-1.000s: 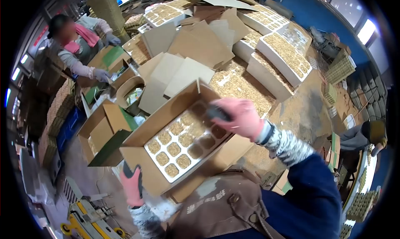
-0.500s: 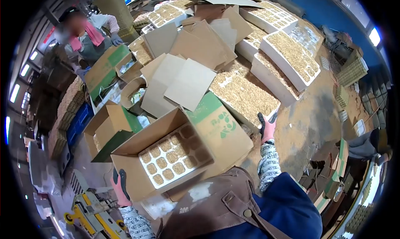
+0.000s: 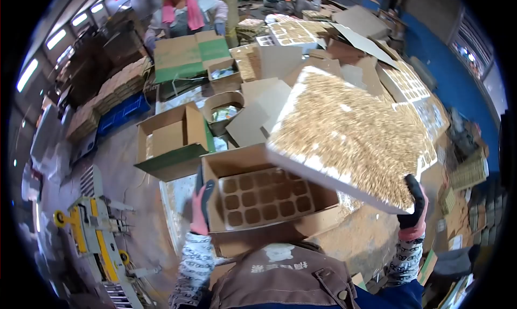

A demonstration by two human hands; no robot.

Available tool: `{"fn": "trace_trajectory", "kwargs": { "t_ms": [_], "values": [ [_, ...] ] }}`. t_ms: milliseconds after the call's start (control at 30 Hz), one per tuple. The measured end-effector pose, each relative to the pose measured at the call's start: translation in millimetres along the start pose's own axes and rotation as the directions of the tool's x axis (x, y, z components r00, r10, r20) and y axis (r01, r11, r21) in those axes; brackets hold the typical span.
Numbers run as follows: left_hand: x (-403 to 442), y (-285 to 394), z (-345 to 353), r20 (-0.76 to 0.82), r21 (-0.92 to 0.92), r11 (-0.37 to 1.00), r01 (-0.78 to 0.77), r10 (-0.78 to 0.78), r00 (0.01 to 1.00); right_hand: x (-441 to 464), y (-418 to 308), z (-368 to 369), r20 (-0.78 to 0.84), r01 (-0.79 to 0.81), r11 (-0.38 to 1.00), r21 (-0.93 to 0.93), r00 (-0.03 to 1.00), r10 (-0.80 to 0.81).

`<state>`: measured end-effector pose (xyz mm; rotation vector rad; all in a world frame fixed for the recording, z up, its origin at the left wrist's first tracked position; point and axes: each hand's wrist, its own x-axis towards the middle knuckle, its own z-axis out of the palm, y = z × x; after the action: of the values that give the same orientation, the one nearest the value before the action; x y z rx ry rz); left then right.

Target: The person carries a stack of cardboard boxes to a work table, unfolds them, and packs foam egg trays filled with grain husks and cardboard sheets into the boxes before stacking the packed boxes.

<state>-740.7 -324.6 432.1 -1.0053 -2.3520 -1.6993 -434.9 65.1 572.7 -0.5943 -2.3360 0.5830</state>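
My right hand (image 3: 413,207), in a black-and-pink glove, grips the near right corner of a white foam tray (image 3: 344,142) covered with straw-like shavings. The tray is raised and tilted, its left end over the back of an open cardboard box (image 3: 269,231). Shadowed inside the box lies a tray with rows of rounded square cells (image 3: 256,198). Against the box's left wall rests my left hand (image 3: 201,206), gloved alike, its fingers stretched upward and apart.
Another open carton (image 3: 172,139) stands to the left, near a round tub (image 3: 223,112) with small packets. Cardboard sheets (image 3: 258,107) and more trays (image 3: 406,82) cover the pile behind. A co-worker (image 3: 186,12) stands at a green-striped box (image 3: 188,56). A yellow-and-grey machine (image 3: 94,233) is at lower left.
My right hand has lifted the shavings-covered tray off the pile and swung it toward the open box. My left hand stays at the box's left side. The view has turned.
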Motion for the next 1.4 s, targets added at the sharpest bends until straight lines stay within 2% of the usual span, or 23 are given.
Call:
{"fn": "trace_trajectory", "kwargs": {
  "t_ms": [67,100,133,200,233,300,367,400,433,467,567,600,667,700,767,800,900,1067,1200,1267,1333,1367,1400],
  "values": [
    [5,-4,20,-0.051,-0.052,0.996,-0.079,0.076,0.996,14,-33,21,0.1,-0.042,0.973,0.228,0.995,0.019],
    [18,25,26,-0.023,-0.54,0.818,0.2,-0.252,0.967,18,-44,34,0.159,-0.114,0.914,0.389,0.986,0.055],
    [20,12,31,0.026,-0.679,0.681,0.273,-0.35,0.937,28,-63,42,0.19,0.116,0.941,0.318,0.965,-0.183],
    [7,-22,31,0.117,-0.82,0.466,0.331,-0.43,0.895,46,-61,59,0.387,0.148,0.865,0.479,0.849,-0.359],
    [4,-26,29,0.13,-0.828,0.449,0.336,-0.43,0.893,50,-68,65,0.429,0.093,0.892,0.443,0.852,-0.301],
    [4,-4,15,0.01,-0.319,0.941,0.113,-0.116,0.993,58,-81,78,0.507,-0.016,0.933,0.36,0.843,-0.181],
    [10,19,6,-0.025,0.099,0.994,-0.044,0.047,0.999,63,-87,87,0.512,-0.128,0.917,0.377,0.854,-0.091],
    [9,16,7,0.002,0.209,0.977,-0.043,0.043,0.999,62,-90,91,0.597,-0.464,0.742,0.485,0.795,0.107],
    [10,16,14,-0.078,0.036,0.998,-0.06,0.063,0.995,61,-93,95,0.652,-0.707,0.44,0.553,0.697,0.3],
    [9,5,14,-0.042,0.054,0.998,-0.038,0.041,0.998,61,-94,94,0.694,-0.723,0.45,0.524,0.669,0.266],
    [31,-11,21,-0.065,-0.67,0.714,0.202,-0.327,0.943,56,-81,116,0.779,-0.619,0.751,0.231,0.58,0.238],
    [52,-20,13,-0.014,-0.75,0.615,0.245,-0.385,0.923,53,-77,124,0.758,-0.378,0.924,0.051,0.617,0.211],
    [102,-58,21,-0.299,-0.606,0.777,0.172,-0.422,0.856,39,-49,139,0.68,0.231,0.94,-0.25,0.733,0.0],
    [142,-58,24,-0.143,-0.593,0.791,0.149,-0.286,0.948,45,-68,142,0.685,0.232,0.914,-0.333,0.726,0.066],
    [199,-50,39,0.005,-0.053,0.99,0.134,-0.134,0.991,42,-71,158,0.709,0.443,0.737,-0.51,0.702,0.068],
    [221,-74,58,0.042,0.229,0.966,0.117,-0.13,0.991,43,-74,165,0.74,0.504,0.673,-0.542,0.665,0.099],
    [281,-137,98,0.22,0.658,0.749,0.072,-0.283,0.934,64,-89,165,0.788,0.505,0.692,-0.515,0.597,0.151],
    [347,-214,108,0.155,0.726,0.593,0.349,-0.636,0.756,62,-64,188,0.78,0.555,0.656,-0.511,0.62,0.084],
    [359,-292,124,0.23,0.776,0.57,0.27,-0.655,0.72,73,-57,208,0.897,0.445,0.816,-0.369,0.402,0.187],
    [362,-315,130,0.255,0.819,0.537,0.2,-0.654,0.713,130,-70,193,0.984,0.431,0.899,-0.074,0.176,-0.003],
    [366,-308,135,0.234,0.857,0.477,0.195,-0.698,0.677,192,-85,186,0.993,0.156,0.988,-0.016,0.115,-0.002],
    [365,-319,141,0.217,0.867,0.46,0.191,-0.694,0.686,213,-84,189,0.926,0.057,0.993,0.101,0.361,-0.115],
    [361,-307,142,0.196,0.869,0.455,0.193,-0.676,0.711,236,-82,200,0.88,-0.121,0.987,0.104,0.474,-0.035]
  ]
}}
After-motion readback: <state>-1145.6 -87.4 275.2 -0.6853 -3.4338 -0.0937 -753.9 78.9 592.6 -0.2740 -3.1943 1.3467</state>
